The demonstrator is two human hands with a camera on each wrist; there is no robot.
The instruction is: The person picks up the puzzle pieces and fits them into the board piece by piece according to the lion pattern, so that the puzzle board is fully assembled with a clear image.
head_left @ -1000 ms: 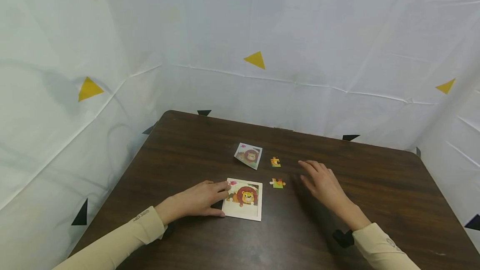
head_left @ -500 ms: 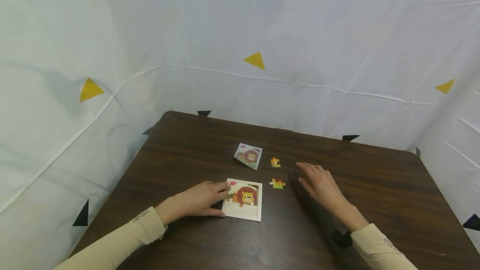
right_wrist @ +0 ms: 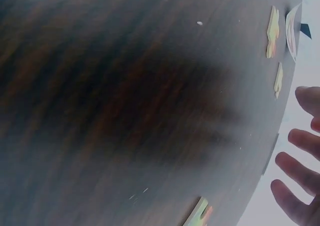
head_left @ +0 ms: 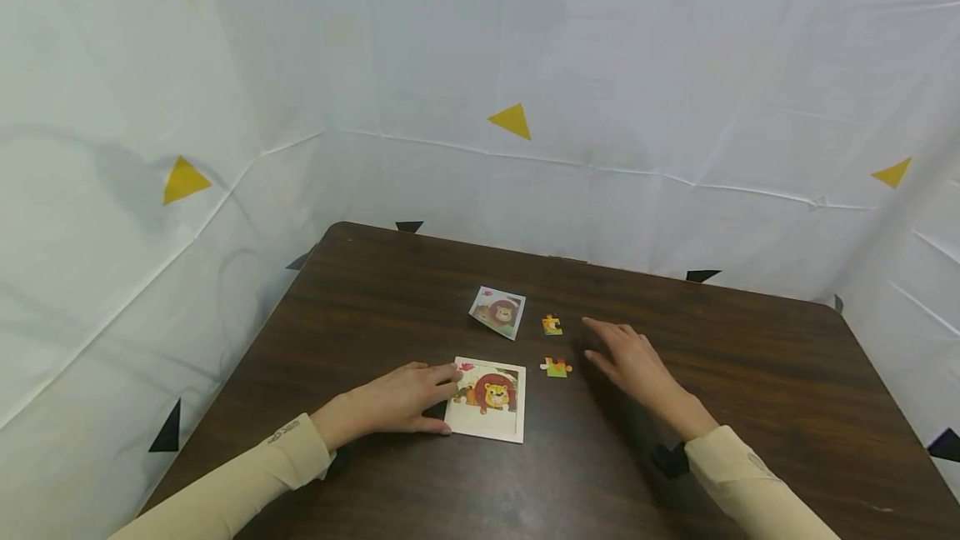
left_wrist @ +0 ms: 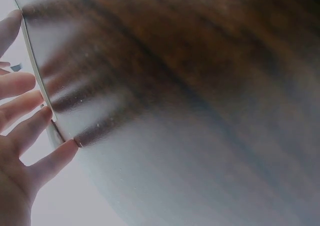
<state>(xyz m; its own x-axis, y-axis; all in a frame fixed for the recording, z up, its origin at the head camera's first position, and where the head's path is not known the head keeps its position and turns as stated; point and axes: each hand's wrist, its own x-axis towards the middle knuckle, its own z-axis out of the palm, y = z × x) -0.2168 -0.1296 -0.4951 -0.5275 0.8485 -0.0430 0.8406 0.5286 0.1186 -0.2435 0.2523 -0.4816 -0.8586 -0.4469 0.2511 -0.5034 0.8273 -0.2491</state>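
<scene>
A square puzzle board [head_left: 483,423] with a lion picture lies on the table, its upper part filled and a pale strip showing below. My left hand [head_left: 401,400] rests at the board's left edge, fingertips over its upper left corner and thumb by the lower left. In the left wrist view the fingers [left_wrist: 37,126] are spread along that edge. My right hand [head_left: 637,365] hovers above the table, right of two loose jigsaw pieces, with nothing in its fingers. The far piece [head_left: 552,324] is yellow and orange; the near piece [head_left: 557,367] is green and orange.
A curled lion picture card [head_left: 498,312] lies behind the board. Another jigsaw piece [right_wrist: 200,213] shows at the bottom of the right wrist view. The dark wooden table [head_left: 390,273] meets white sheeting [head_left: 600,40] at the back and sides.
My right hand has moved slightly left and forward, closer to the loose pieces. The left hand, the board and the pieces stay where they were.
</scene>
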